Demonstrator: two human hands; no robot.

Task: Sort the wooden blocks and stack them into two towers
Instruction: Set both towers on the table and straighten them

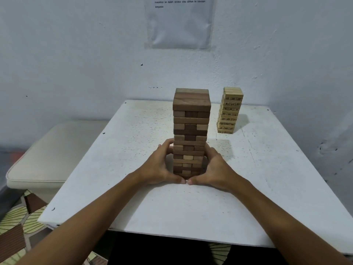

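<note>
A tall tower of brown wooden blocks [191, 119] stands in the middle of the white table [267, 178]. My left hand [159, 166] cups the lower left side of it, fingers curved against the blocks. On the lower right side, my right hand [213, 169] holds it the same way. Both thumbs lie along the table in front of the base, and their tips nearly meet. A smaller tower of pale numbered blocks [230, 110] stands at the back right, apart from both hands.
The table backs onto a white wall with a paper sheet [179, 22] stuck on it. A cream cushioned seat [49, 153] stands left of the table, over a patterned floor [17, 222].
</note>
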